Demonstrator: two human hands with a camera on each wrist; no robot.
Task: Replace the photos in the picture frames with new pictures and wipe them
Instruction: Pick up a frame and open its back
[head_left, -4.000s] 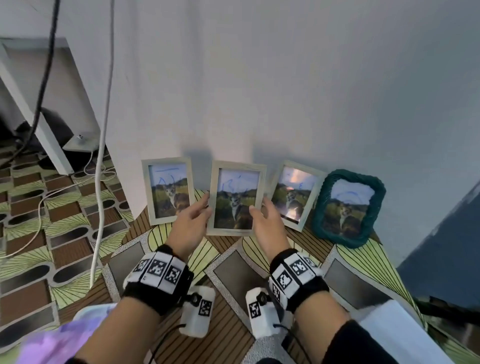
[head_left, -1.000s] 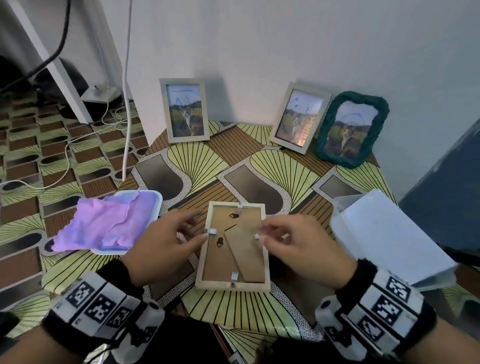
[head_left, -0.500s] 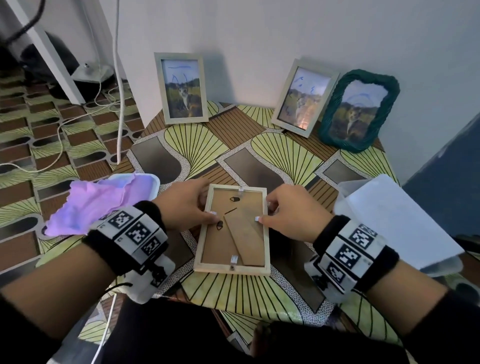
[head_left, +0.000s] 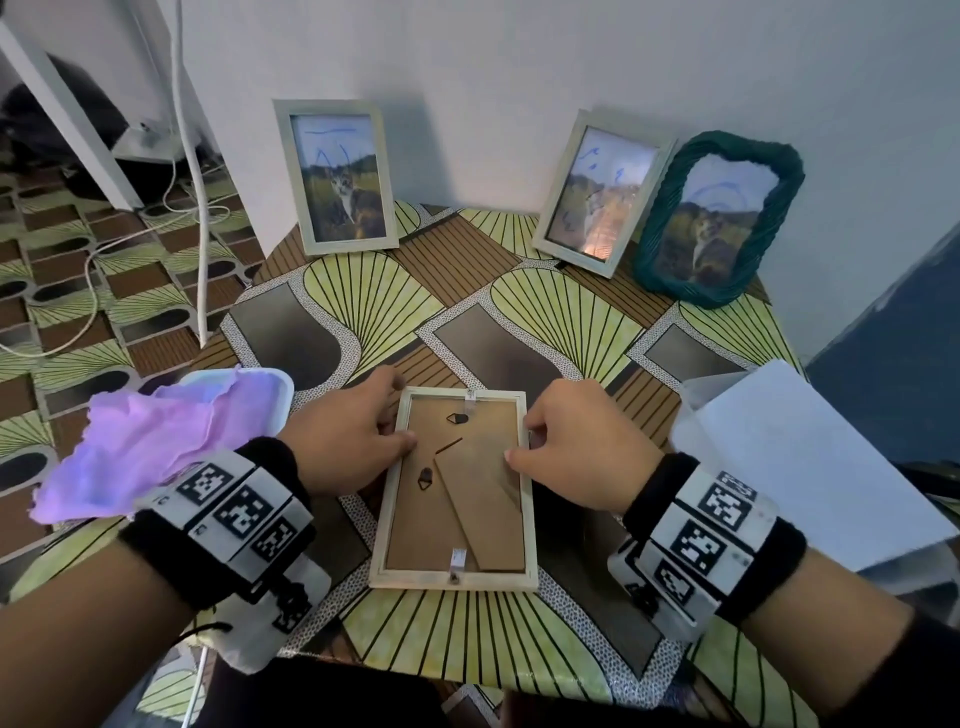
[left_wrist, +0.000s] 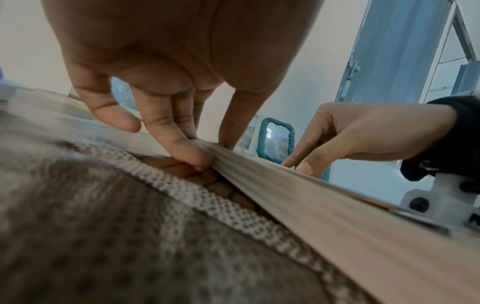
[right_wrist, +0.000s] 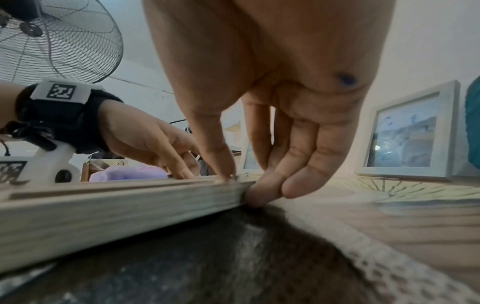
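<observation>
Risk: frame (head_left: 453, 488) lies face down on table (head_left: 561, 312), my left hand (head_left: 345, 434) and right hand (head_left: 576, 441) pinching its side rails (thumbs at tabs), so prying could snap tabs or crack glass.

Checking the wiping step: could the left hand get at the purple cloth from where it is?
Probably yes: the purple cloth lies uncovered just beside the left hand, which now grips the face-down frame.
</observation>
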